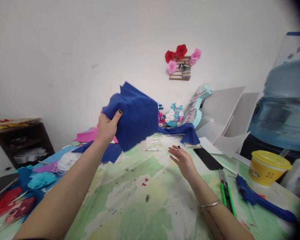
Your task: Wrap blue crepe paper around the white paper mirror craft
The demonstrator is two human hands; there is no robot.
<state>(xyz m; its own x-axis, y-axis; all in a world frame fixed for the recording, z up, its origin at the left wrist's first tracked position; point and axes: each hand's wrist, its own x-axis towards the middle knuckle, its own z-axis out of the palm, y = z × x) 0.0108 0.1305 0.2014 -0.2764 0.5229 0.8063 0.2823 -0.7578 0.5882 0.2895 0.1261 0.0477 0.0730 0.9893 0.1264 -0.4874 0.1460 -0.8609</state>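
My left hand (109,126) grips a piece of dark blue paper (137,115) by its left side, thumb on top, and holds it up above the table. The sheet is creased, with uneven edges. To the right, my right hand (181,160) hovers over the table with its fingers spread and nothing in it. A second dark blue piece (190,131) lies near the back of the table, behind my right hand. Another blue piece (110,153) lies below and behind my left hand.
At right are a black phone (208,158), a green cutter (226,193), a blue glue gun (262,200) and a yellow tub (268,166). White boards (222,106) lean behind. Colourful crepe paper (42,180) is heaped at left. A white pen (152,150) lies mid-table.
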